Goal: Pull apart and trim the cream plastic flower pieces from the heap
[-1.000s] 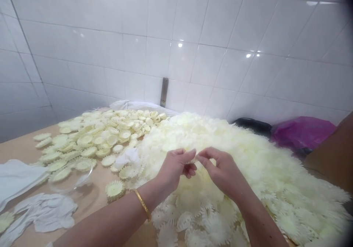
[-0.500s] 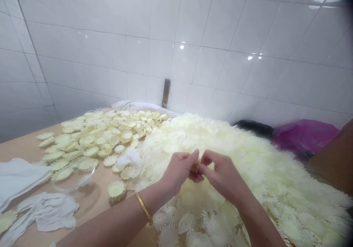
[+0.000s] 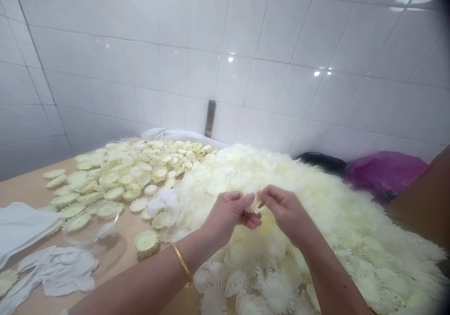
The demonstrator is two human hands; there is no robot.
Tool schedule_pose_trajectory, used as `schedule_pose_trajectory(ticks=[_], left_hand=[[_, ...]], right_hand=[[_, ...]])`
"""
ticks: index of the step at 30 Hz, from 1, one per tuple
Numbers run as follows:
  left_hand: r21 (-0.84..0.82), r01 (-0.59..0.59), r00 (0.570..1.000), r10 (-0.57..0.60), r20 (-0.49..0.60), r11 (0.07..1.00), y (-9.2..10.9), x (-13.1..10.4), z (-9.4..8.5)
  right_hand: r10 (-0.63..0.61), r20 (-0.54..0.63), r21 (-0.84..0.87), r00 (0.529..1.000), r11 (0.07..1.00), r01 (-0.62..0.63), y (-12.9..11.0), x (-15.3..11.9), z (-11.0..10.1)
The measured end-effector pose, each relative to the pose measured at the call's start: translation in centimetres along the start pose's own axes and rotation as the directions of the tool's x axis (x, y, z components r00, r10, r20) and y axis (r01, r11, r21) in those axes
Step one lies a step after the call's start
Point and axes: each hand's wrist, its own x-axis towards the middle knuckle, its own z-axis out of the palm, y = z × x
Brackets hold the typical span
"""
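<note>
Over the big pale heap, my left hand (image 3: 230, 212) pinches a small cream flower-shaped disc (image 3: 253, 206) with a notched, petal-like edge between thumb and fingers. A gold bangle circles that wrist. From the other side, my right hand (image 3: 284, 214) pinches the disc's edge with thumb and forefinger. The fingers cover much of the disc. Beneath and around both hands spreads a loose heap of thin, fringed, cream-white flower discs (image 3: 337, 212). A neat stack of similar discs (image 3: 146, 243) stands left of my left forearm.
Many stacked discs (image 3: 116, 176) cover the table's (image 3: 119, 268) left back. A clear round bowl (image 3: 91, 233), a white glove-like cloth (image 3: 66, 268) and a white sheet (image 3: 24, 228) lie at left. Behind the heap are a black item (image 3: 321, 162), a purple bag (image 3: 386, 172) and a tiled wall (image 3: 176, 71).
My right hand has lifted slightly and its fingertips have drawn a little away from my left hand, so more of the disc shows. My left hand stays nearly in place.
</note>
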Motion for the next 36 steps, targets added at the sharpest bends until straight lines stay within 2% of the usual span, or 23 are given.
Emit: schedule_pose_trajectory(ticks=[2,4,5,6,8,10,12,14,20,24,27,29,32,34,36], left_hand=[[-0.008,0.005,0.999,-0.005,-0.044,1.000,0.1,0.0,0.0],[-0.020,0.008,0.995,-0.010,-0.102,1.000,0.1,0.0,-0.1],[-0.028,0.010,0.992,-0.014,-0.125,1.000,0.2,0.1,-0.2],[-0.035,0.014,0.990,-0.019,-0.141,0.999,0.2,0.1,-0.2],[-0.044,0.025,0.989,-0.031,-0.143,0.999,0.2,0.2,-0.2],[-0.047,0.041,0.991,-0.047,-0.128,0.998,0.2,0.3,-0.2],[-0.041,0.063,0.991,-0.067,-0.114,0.997,0.2,0.2,-0.1],[-0.022,0.082,0.992,-0.084,-0.098,0.996,0.2,0.1,0.0],[0.033,0.037,0.999,-0.037,-0.001,0.999,0.0,-0.2,0.1],[0.074,-0.010,0.999,0.014,-0.050,0.997,-0.2,-0.2,0.0],[0.104,-0.038,0.996,0.046,-0.071,0.994,-0.2,-0.4,0.1],[0.115,-0.038,0.996,0.047,-0.073,0.993,-0.1,-0.4,0.2],[0.073,0.030,0.996,-0.024,-0.088,0.997,0.2,-0.5,0.5],[0.015,0.084,0.991,-0.082,-0.111,0.996,0.4,-0.6,0.6],[-0.021,0.106,0.987,-0.108,-0.122,0.994,0.5,-0.6,0.7]], right_hand=[[0.031,-0.201,-0.075,0.979,0.996,-0.047,0.7,0.2,-0.3],[0.075,-0.443,-0.131,0.893,0.980,-0.148,1.6,0.5,-1.1],[0.107,-0.510,-0.120,0.853,0.974,-0.194,2.0,0.6,-1.5],[0.143,-0.519,-0.086,0.843,0.972,-0.218,2.3,0.7,-1.9],[0.196,-0.395,0.025,0.898,0.979,-0.203,2.5,0.7,-2.5],[0.197,-0.190,0.158,0.962,0.973,-0.168,2.1,0.6,-2.5],[0.162,-0.017,0.265,0.987,0.952,-0.151,1.4,0.4,-2.2],[0.129,0.088,0.304,0.988,0.941,-0.150,0.7,0.2,-1.9],[0.060,0.277,0.248,0.959,0.960,-0.132,-0.3,-0.1,-1.7],[0.006,0.300,0.257,0.954,0.963,-0.087,-0.5,-0.2,-1.6],[0.009,0.300,0.227,0.954,0.971,-0.081,-0.6,-0.3,-1.2],[0.026,0.221,0.144,0.975,0.988,-0.059,-0.5,-0.4,-1.0],[0.021,-0.057,-0.068,0.998,0.997,-0.025,0.0,-0.3,-0.9],[-0.018,-0.243,-0.254,0.970,0.966,-0.045,0.4,-0.1,-1.0],[-0.072,-0.341,-0.392,0.937,0.917,-0.072,0.8,0.0,-1.0]])
